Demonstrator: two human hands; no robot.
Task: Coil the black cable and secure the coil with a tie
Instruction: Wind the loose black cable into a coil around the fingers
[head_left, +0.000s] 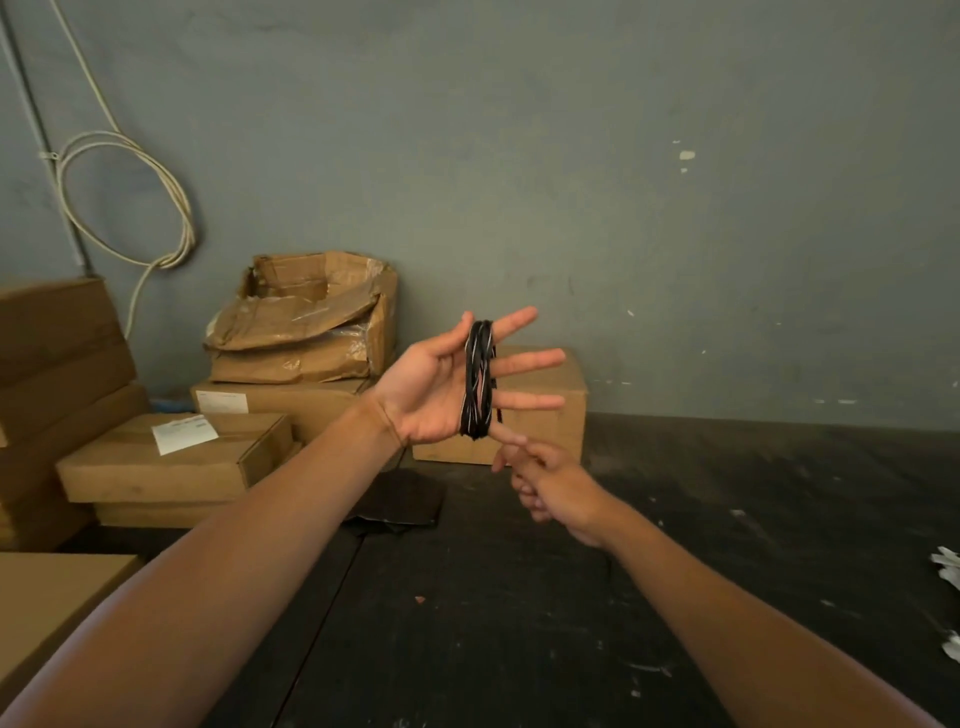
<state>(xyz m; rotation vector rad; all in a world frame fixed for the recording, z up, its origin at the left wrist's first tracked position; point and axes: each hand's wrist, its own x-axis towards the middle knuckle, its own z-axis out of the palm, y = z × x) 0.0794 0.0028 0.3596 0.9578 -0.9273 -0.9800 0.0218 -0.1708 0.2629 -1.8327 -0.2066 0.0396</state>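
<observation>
The black cable (478, 379) is wound in several tight loops around the four spread fingers of my left hand (441, 389), which is raised palm up in the middle of the view. The coil sits near the base of the fingers, with thin pale streaks along its strands. Just below it, my right hand (545, 486) is curled, its thumb and forefinger pinched together right under the coil's lower end beside my left little finger. Whether they grip the cable's end I cannot tell. No tie shows.
A dark tabletop (519, 597) lies below my arms, with a flat black sheet (400, 501) on it. Cardboard boxes (171, 457) are stacked at the left and back, one torn open (306, 317). A white cable loop (124, 197) hangs on the grey wall. White scraps (948, 566) lie at the right edge.
</observation>
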